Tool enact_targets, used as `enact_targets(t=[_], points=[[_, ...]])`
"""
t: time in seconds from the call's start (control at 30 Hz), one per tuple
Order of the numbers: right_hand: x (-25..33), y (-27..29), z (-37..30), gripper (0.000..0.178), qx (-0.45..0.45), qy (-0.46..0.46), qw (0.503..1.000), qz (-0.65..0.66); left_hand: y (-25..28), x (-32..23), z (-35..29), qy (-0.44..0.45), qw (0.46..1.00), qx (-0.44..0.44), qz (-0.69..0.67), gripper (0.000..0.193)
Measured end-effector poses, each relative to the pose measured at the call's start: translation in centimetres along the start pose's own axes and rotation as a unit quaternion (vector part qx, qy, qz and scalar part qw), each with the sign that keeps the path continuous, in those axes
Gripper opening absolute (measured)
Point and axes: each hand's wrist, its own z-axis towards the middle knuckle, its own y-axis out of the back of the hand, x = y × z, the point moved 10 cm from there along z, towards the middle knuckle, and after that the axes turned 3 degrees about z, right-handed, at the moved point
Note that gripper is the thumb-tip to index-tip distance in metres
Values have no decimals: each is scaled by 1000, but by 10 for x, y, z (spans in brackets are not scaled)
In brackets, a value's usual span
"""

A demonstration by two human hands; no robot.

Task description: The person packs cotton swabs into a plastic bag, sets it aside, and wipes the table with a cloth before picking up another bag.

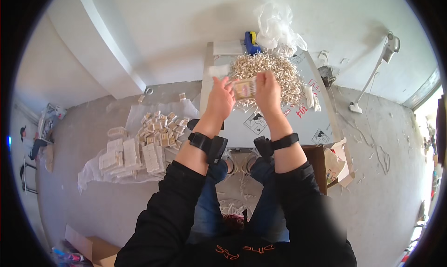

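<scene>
Over the table, a small clear packet of cotton swabs point(245, 88) with a printed label is slightly blurred by motion. My right hand point(268, 91) is closed on its right edge. At its left edge is my left hand point(221, 98), fingers stretched and apart; I cannot tell whether they touch the packet. Just beyond both hands lies a big heap of loose cotton swabs point(279, 71). A small white sheet or bag point(219, 71) lies left of the heap.
The metal-topped table point(298, 132) carries a blue tape dispenser point(252, 43) and a clear plastic bag point(279, 27). Filled packets point(160, 129) and stacked white packs point(123, 155) lie on floor sheeting at left. An open carton point(337, 167) stands at right, near a stick vacuum point(377, 71).
</scene>
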Motion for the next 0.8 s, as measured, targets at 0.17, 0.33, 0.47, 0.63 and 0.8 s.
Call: enact_targets(t=[0.17,0.33,0.47,0.63,0.8], points=[[0,-2,-13,22,14,32,999,-29,-18,18,-13,23,996,-68,43,75],[5,-3,-2,22,-15,-10,999,48,-4,-7,-6,-34,994,-53,88,65],[4,-4,-7,24,-17,20,1000,5,-21,0,-5,-36,969,11,243,45],[-16,7,-2,31,-23,-49,995,87,-24,-19,-18,-102,946,-76,300,37],[-28,-2,-1,31,1,-49,996,72,-11,-17,-11,-137,925,-68,349,41]])
